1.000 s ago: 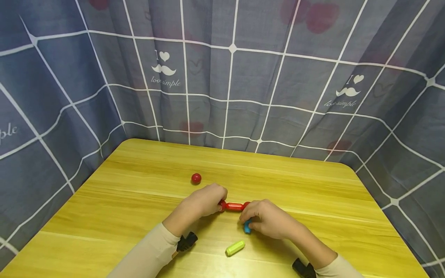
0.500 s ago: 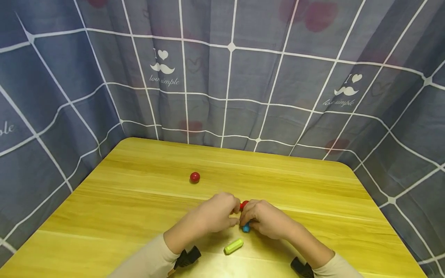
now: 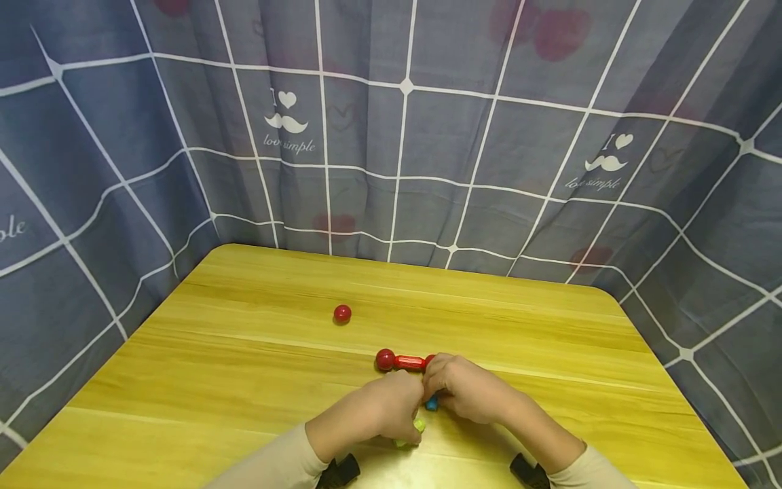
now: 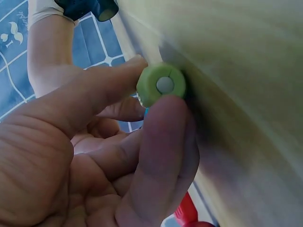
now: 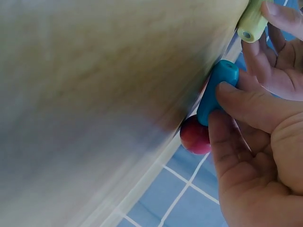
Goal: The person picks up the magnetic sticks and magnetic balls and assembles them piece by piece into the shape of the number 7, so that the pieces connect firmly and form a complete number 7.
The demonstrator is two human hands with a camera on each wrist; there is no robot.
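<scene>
Thumb and fingers of my left hand (image 3: 394, 406) pinch a yellow-green building rod (image 4: 150, 91), low over the wooden table; its near end has a round grey centre. My right hand (image 3: 469, 387) pinches a blue building rod (image 5: 218, 87). The blue rod's far end meets a red ball (image 5: 193, 137) in the right wrist view. In the head view, a red rod (image 3: 409, 363) lies between a left red ball (image 3: 385, 359) and a right one, mostly covered by my right fingers.
Another red ball (image 3: 343, 314) sits apart, farther back and left on the table (image 3: 256, 319). A blue checked curtain (image 3: 366, 136) hangs behind the table and along both sides. Dark wrist mounts (image 3: 339, 471) sit close under both forearms.
My left hand has left the left red ball, come right and nearer, and taken hold of the yellow-green rod. The right hand stays at the blue rod.
</scene>
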